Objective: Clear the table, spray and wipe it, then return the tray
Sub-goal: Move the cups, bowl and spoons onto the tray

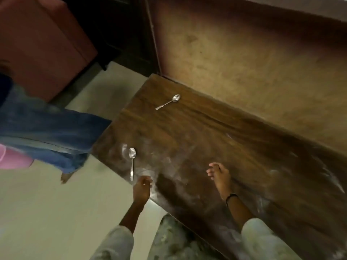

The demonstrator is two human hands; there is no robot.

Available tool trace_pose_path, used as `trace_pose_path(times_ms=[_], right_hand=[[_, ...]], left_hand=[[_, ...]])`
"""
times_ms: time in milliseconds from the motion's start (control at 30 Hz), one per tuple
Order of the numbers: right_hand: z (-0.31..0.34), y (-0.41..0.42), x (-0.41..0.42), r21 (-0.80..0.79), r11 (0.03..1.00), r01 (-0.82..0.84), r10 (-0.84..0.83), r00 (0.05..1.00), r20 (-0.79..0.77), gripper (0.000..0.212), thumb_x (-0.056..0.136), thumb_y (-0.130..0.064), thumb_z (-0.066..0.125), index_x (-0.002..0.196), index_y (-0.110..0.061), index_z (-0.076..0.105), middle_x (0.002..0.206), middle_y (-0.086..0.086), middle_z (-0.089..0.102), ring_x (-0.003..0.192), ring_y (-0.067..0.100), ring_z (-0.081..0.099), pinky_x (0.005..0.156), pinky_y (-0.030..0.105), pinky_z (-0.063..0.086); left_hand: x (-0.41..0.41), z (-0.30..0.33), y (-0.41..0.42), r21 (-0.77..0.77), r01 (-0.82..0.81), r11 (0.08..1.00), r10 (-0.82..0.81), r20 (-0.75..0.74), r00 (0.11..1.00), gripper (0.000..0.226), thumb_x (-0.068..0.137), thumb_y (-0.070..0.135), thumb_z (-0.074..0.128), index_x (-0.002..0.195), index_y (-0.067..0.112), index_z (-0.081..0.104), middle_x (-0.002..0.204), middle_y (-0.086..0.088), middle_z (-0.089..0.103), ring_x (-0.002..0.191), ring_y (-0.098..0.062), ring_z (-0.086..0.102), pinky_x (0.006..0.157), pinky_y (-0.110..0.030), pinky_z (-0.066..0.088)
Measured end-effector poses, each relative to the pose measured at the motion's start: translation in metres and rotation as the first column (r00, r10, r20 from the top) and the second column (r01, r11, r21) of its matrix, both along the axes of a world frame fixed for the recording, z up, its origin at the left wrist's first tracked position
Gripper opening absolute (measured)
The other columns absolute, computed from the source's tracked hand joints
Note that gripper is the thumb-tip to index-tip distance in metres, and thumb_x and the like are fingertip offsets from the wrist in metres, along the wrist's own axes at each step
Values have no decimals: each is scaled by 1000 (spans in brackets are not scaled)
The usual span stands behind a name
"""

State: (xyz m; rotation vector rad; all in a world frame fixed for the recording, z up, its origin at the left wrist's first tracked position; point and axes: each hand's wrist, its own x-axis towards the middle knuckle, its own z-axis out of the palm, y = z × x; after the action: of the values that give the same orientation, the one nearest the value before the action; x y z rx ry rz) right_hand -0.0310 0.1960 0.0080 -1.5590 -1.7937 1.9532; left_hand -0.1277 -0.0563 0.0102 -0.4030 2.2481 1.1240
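Head view: left hand (141, 188), grip loosely curled and seemingly empty, nears a spoon (132, 162) at the tabletop (216, 137) edge; right hand (219, 172), fingers apart, hovers.

1. The scene is dim and warm-toned, with dark corners at the top.
2. Soft glare sits on the smeared table (187, 128) near its left edge, and both spoons (132, 162) glint brightly.
3. Motion blur softens the whole frame, most strongly the denim-clad leg (47, 128) at left.
4. Wide-angle distortion bends the table's edges and the wall (253, 62).
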Motion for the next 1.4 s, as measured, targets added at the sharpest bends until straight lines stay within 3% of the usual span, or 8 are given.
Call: trace_pose_path(times_ms=[133,467,733,833,933,1067,1200,1400], right_hand=[[-16,-21,-51,12,996,-84,84,996,22,20,99,-12,41,95,-6,60,68,4,61,58,12,54,52,19,40],[-56,-32,-161,83,941,-328,322,944,70,21,100,-12,42,91,-6,60,65,2,61,45,-4,54,46,7,40],[-75,-11,-252,177,873,-455,450,890,70,30,98,-6,39,75,-16,55,59,1,57,43,0,54,47,15,40],[-80,6,-284,375,757,-535,500,844,195,20,96,-8,44,89,-13,62,86,13,67,78,23,64,72,35,48],[-84,31,-316,520,546,-657,557,748,361,33,91,-7,51,124,-7,56,126,15,58,118,30,52,101,38,38],[-92,58,-361,517,367,-773,587,624,516,53,87,-12,59,138,-14,45,144,18,39,133,34,37,111,40,28],[-93,67,-395,373,586,-719,602,695,394,51,93,-14,57,141,-15,41,146,12,35,130,29,41,96,22,33],[-121,74,-407,372,775,-511,433,858,277,31,89,-19,60,120,-15,62,131,8,52,122,26,50,103,35,41]], left_hand=[[-62,-8,-27,-203,-21,979,-3,-119,993,22,93,9,46,104,3,63,106,-21,67,102,-40,60,88,-39,46],[-165,-73,-20,-309,26,951,-81,-167,983,33,88,13,56,119,-1,52,121,-24,52,111,-39,50,92,-42,41],[-184,-101,-20,-300,110,948,-166,-167,972,22,90,10,56,108,7,68,103,-17,71,92,-33,66,72,-31,48],[-185,-97,-11,-201,114,973,-158,-216,964,18,89,1,54,96,1,71,88,-17,73,72,-22,64,57,-7,39],[-186,-100,-2,-137,147,980,-178,-249,952,17,89,8,59,93,-1,72,82,-17,72,65,-11,54,54,-7,38],[-184,-113,-1,-98,146,984,-166,-235,958,17,88,9,61,98,5,74,88,-14,75,72,-12,61,59,-9,38],[-183,-117,1,-108,123,987,-145,-240,960,17,87,10,60,96,8,74,86,-14,75,76,-23,67,68,-24,46],[-182,-118,2,-120,93,988,-120,-245,962,19,87,10,60,100,9,73,85,-14,74,69,-13,59,64,-19,38]])
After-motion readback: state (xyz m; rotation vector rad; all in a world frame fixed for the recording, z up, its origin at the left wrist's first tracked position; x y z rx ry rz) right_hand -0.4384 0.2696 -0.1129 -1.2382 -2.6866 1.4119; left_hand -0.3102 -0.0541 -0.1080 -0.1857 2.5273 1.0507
